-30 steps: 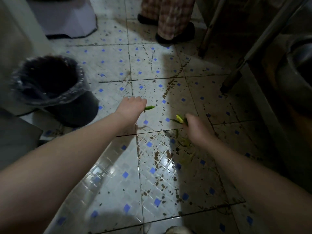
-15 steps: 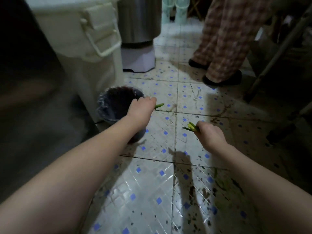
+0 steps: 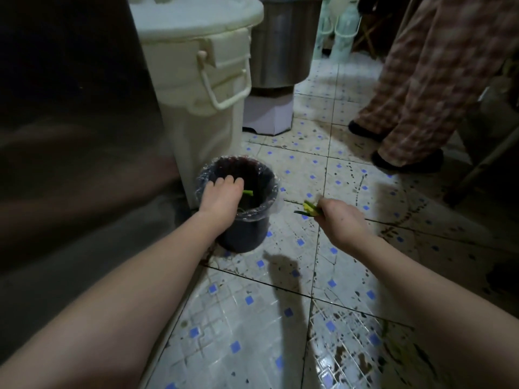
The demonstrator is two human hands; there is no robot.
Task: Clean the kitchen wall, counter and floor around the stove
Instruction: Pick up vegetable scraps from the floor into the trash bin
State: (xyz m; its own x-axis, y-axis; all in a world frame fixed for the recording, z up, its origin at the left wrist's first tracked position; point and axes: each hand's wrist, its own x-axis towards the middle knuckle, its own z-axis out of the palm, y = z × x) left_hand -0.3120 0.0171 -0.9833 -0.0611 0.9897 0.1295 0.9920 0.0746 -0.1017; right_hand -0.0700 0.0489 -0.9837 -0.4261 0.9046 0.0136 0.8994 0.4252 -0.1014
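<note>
The left hand (image 3: 222, 196) hung over the small dark round waste bin lined with clear plastic (image 3: 247, 234), pinching a green vegetable scrap (image 3: 247, 193) above its opening. The right hand (image 3: 337, 217), near the bin, gripped a bunch of yellow-green scraps (image 3: 307, 208). Neither load was yet dropped. The white floor tiles with blue squares (image 3: 247, 327) carried dark spatter, so wiping appeared outstanding. Wall and counter were not in view.

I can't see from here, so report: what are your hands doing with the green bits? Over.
Left hand above bin, holding green scrap. Right hand holding more scraps, right of bin. Bin mouth unblocked.
</note>
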